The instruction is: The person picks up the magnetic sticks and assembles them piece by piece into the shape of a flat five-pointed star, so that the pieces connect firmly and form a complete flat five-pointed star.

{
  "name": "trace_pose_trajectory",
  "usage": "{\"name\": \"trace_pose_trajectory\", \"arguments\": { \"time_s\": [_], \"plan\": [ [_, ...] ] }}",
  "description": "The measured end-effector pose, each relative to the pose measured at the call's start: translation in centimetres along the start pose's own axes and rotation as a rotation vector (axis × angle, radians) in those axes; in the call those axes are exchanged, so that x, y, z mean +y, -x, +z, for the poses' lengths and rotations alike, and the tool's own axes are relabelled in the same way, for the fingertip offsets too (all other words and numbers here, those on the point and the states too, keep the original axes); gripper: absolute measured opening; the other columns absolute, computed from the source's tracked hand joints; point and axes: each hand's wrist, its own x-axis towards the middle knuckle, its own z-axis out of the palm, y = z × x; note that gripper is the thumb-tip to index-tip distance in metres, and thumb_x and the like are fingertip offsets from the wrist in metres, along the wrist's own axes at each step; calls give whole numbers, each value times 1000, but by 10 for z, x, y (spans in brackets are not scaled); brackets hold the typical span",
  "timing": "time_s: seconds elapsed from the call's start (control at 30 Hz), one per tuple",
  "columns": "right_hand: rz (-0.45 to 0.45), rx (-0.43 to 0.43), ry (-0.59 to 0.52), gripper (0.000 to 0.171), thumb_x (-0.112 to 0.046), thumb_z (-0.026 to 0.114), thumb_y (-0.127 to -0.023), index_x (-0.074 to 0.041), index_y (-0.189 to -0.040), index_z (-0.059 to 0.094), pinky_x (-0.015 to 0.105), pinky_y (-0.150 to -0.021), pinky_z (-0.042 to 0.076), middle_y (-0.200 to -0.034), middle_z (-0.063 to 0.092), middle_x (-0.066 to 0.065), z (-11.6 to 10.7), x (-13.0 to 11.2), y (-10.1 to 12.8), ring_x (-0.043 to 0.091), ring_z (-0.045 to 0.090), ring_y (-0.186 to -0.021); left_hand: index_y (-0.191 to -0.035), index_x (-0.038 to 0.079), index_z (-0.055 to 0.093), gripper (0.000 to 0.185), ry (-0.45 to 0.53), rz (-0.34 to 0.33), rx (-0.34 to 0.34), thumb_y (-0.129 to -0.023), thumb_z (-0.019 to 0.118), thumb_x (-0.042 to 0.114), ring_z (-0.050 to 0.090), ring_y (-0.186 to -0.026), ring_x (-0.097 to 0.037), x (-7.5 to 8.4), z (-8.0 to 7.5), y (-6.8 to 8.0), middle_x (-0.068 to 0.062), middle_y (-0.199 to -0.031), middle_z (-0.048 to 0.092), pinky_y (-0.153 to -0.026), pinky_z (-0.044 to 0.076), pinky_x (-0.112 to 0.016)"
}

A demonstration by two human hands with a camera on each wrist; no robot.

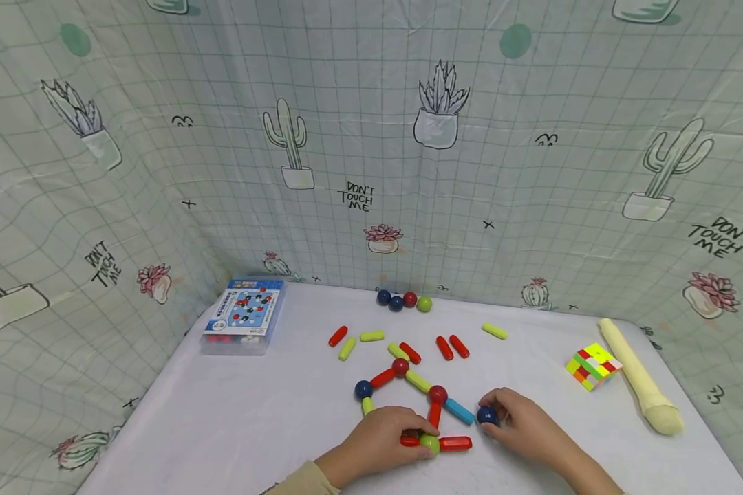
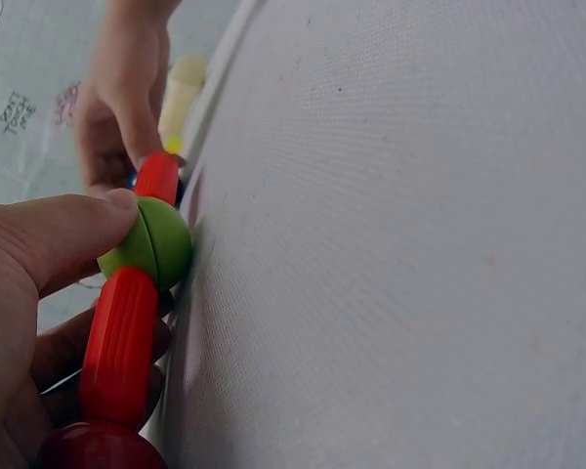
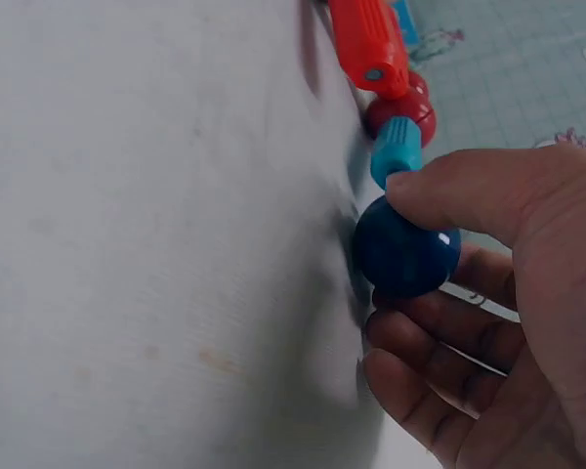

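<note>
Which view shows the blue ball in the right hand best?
The right wrist view: the blue ball fills the frame's middle, pinched by the right hand against the light blue stick. The head view shows it small, half hidden by fingers. The left wrist view shows only a dark sliver behind the red stick.

The light over my table (image 1: 235, 426) is bright, even and soft, so my hands cast only faint shadows. My head view bends the backdrop (image 1: 371, 137) at its edges. Both wrist views sit very close: the tabletop blurs, and my thumb (image 3: 488, 195) looks soft.
</note>
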Motion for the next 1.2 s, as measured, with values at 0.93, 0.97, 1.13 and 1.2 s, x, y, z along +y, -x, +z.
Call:
{"name": "trace_pose_trajectory", "arguments": {
  "time_s": [0.93,0.97,1.13,1.2],
  "plan": [
    [-80,-112,-115,44,-44,79,-87,-17,-117,63,23,-84,50,-102,59,-8,11,5,9,6,54,-92,-117,38,75,29,-15,9,2,-89,78,43,52,-84,6,1,-1,-1,26,-95,63,-80,48,-20],
    [-73,-107,-113,45,-45,80,-86,-17,-117,63,23,-84,50,-102,59,-8,12,4,9,7,54,-92,-117,38,75,29,-15,9,2,-89,78,43,51,-84,6,1,-1,-1,27,-95,63,-80,48,-19],
    [-30,-77,-95,49,-49,81,-83,-16,-115,64,23,-80,50,-99,58,-8,16,-1,8,9,52,-89,-117,38,75,29,-13,18,0,-89,78,43,51,-84,6,0,-1,0,27,-95,63,-81,48,-19],
    [-21,-65,-78,46,-49,81,-84,-17,-113,64,23,-79,50,-98,57,-8,17,-2,8,9,52,-88,-117,38,75,28,-13,24,1,-89,78,43,52,-85,6,0,-1,0,27,-96,63,-81,48,-19]
  ]
}}
